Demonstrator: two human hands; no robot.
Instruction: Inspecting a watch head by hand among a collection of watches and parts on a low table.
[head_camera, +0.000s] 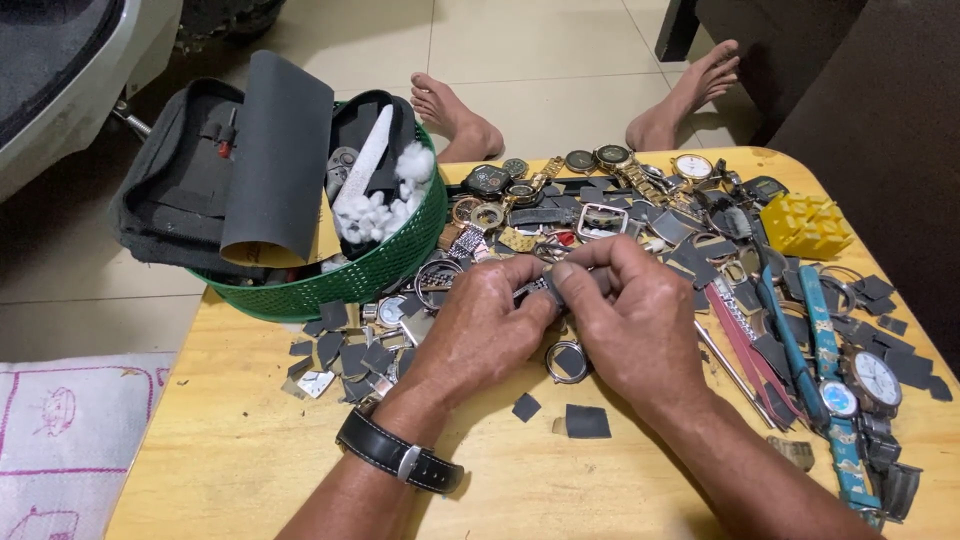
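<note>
Both hands meet over the middle of a low wooden table (250, 450). My left hand (480, 330), with a black-strapped wristwatch (400, 455) on its wrist, and my right hand (630, 320) together pinch a small grey metal watch-band piece (537, 290) between thumbs and fingertips. Just below the hands lies a round watch case (567, 362). Small dark grey sandpaper squares (587, 421) lie near the wrists. A heap of watches and watch parts (600, 200) covers the table beyond the hands.
A green plastic basket (370, 270) at the left holds a black tool pouch (190, 190), a dark sandpaper sheet (278, 150) and cotton balls (400, 195). A yellow block (806, 226) and blue-strapped watches (830, 390) lie at the right. Bare feet (455, 115) rest on the tiled floor beyond.
</note>
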